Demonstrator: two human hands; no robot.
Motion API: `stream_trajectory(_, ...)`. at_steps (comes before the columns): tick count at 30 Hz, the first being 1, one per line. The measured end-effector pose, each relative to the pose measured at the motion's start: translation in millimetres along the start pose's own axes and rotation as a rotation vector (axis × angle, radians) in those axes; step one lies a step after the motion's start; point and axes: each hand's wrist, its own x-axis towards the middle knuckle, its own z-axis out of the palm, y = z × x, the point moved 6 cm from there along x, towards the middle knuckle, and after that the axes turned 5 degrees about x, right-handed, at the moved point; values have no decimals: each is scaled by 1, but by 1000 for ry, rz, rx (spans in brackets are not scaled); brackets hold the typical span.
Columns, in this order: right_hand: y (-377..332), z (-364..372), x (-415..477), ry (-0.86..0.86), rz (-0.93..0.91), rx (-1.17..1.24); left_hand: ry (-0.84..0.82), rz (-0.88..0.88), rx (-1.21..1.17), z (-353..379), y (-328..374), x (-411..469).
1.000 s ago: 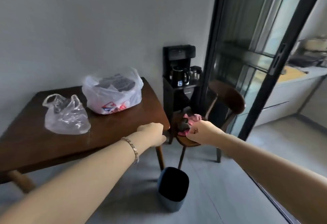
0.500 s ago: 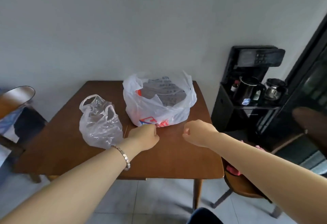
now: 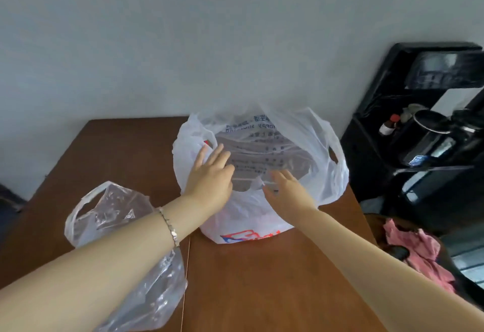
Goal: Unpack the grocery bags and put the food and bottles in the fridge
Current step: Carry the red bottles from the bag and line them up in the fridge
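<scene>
A clear plastic bag point(image 3: 112, 208) lies slumped at the left of the desk point(image 3: 262, 279), partly under the left forearm; its contents cannot be made out. The left hand point(image 3: 209, 174) reaches over the near-left rim of the white grocery bag point(image 3: 248, 219). That bag stands upright toward the back of the desk, close to the wall, with its mouth facing up. The left grip is spread, fingers straight, and pinches nothing, a posture suited to pushing the rim aside. The right hand point(image 3: 285, 190) is at the near rim just beside it, its grip likewise spread with no film pinched. Both hands appear placed to widen the mouth so that the goods inside, hidden by the film, can be lifted out. No fridge is in view. Off the desk to the right are a black appliance stand point(image 3: 379, 174) and a pink cloth point(image 3: 416, 248).
</scene>
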Motion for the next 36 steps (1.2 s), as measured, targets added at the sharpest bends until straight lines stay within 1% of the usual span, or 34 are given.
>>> stream_trajectory(1,0,8,11,-33,0,-19,-45,-17,50,6,-13,10)
stream_trajectory(3,2,30,26,-158,-10,-111,-172,-82,94,26,-39,24)
stream_trajectory(4,4,43,29,-259,-16,-166,-262,-124,76,40,-51,25)
stream_trajectory(6,5,65,19,-462,-49,-198,-471,-182,39,67,-68,18)
stream_trajectory(8,10,80,12,-596,-88,-185,-653,-200,39,94,-76,7)
stream_trajectory(10,14,92,6,-713,-97,-175,-736,-190,32,109,-77,-7)
stream_trajectory(12,17,102,10,-803,-59,-236,-738,-173,31,116,-73,-14)
stream_trajectory(13,17,105,21,-809,-32,-285,-731,-173,40,118,-71,-16)
stream_trajectory(14,13,107,35,-773,-28,-337,-721,-173,50,120,-70,-17)
stream_trajectory(15,7,106,50,-699,-53,-390,-700,-163,60,120,-68,-17)
stream_trajectory(16,0,105,64,-623,-96,-452,-678,-160,71,119,-67,-16)
stream_trajectory(17,-4,108,73,-593,-141,-534,-665,-158,89,120,-65,-16)
stream_trajectory(19,3,121,77,-641,-209,-733,-627,-138,110,119,-57,-12)
stream_trajectory(20,12,128,74,-683,-220,-815,-593,-76,104,115,-47,-9)
stream_trajectory(21,23,135,69,-720,-215,-855,-506,20,103,114,-36,-4)
stream_trajectory(22,32,138,64,-742,-209,-850,-372,106,92,111,-25,3)
stream_trajectory(23,38,141,60,-736,-212,-811,-319,198,50,112,-12,8)
stream_trajectory(24,42,142,59,-715,-213,-756,-256,336,30,111,2,12)
stream_trajectory(25,44,141,59,-689,-202,-687,-326,416,14,118,12,14)
stream_trajectory(26,46,140,61,-654,-184,-597,-382,449,39,126,20,15)
stream_trajectory(27,49,135,64,-610,-143,-478,-489,488,100,142,27,13)
stream_trajectory(28,52,129,66,-571,-75,-338,-559,502,142,151,32,13)
stream_trajectory(29,55,123,67,-532,-8,-185,-620,541,220,160,37,13)
stream_trajectory(31,63,111,68,-436,106,55,-690,655,382,180,45,11)
stream_trajectory(33,68,97,69,-289,175,228,-743,699,427,188,50,12)
stream_trajectory(35,71,84,70,-146,223,333,-764,650,361,185,47,19)
stream_trajectory(36,71,81,71,-109,230,356,-727,618,299,178,44,24)
